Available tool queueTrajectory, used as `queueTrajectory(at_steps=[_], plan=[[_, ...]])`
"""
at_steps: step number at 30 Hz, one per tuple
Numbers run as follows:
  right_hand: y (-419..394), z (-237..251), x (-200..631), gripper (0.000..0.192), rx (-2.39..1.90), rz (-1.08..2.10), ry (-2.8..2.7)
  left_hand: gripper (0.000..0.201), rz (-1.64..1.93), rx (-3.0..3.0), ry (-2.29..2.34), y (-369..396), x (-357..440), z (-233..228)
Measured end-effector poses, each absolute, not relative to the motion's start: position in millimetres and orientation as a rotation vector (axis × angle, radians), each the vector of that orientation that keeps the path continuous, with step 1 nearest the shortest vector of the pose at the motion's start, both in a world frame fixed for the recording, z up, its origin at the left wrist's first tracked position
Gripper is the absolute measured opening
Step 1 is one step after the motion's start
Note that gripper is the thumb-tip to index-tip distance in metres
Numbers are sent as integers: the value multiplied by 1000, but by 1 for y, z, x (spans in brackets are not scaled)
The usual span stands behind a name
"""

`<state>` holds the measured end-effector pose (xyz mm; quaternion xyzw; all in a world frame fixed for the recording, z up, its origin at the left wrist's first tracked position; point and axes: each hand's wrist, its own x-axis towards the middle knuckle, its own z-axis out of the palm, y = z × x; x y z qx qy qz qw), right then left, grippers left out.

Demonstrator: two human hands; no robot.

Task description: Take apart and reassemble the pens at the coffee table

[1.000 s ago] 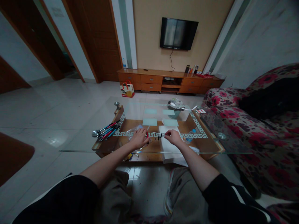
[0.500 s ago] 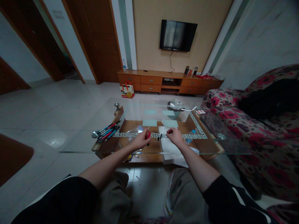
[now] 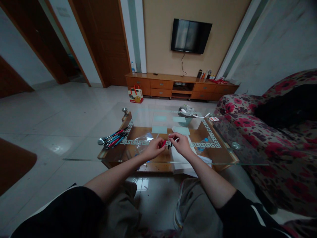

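- Meeting at centre frame, the left hand (image 3: pixel 154 148) and right hand (image 3: pixel 181 144) are raised just above the glass tabletop (image 3: pixel 81 148), fingertips close together.
- Left hand: fingers pinched shut on a small red pen part (image 3: pixel 164 143), which sits between the two hands.
- Right hand: fingers curled and pinched on a thin pale piece that is too small to identify; a short dark pen part (image 3: pixel 169 145) lies just below its fingertips, whether on the glass or held cannot be told.
- White paper sheet (image 3: pixel 182 162) lies under the right wrist, lower centre.
- Clear plastic bag (image 3: pixel 145 138) lies just beyond the left hand.
- Bundle of red, blue and black pens (image 3: pixel 113 138) rests left of centre on the glass, well apart from both hands.
- Small basket (image 3: pixel 186 114) stands at the table's far edge; a flowered sofa (image 3: pixel 277 145) fills the right of frame.
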<state>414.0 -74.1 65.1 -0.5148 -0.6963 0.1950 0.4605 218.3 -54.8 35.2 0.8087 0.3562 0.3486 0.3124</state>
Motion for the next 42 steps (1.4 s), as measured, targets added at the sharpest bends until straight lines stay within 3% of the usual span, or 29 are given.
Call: queueTrajectory(at_steps=[42], plan=[[-75,68,413,22,-1242,413,-1857,21,908,2025,911,-55,219,32]])
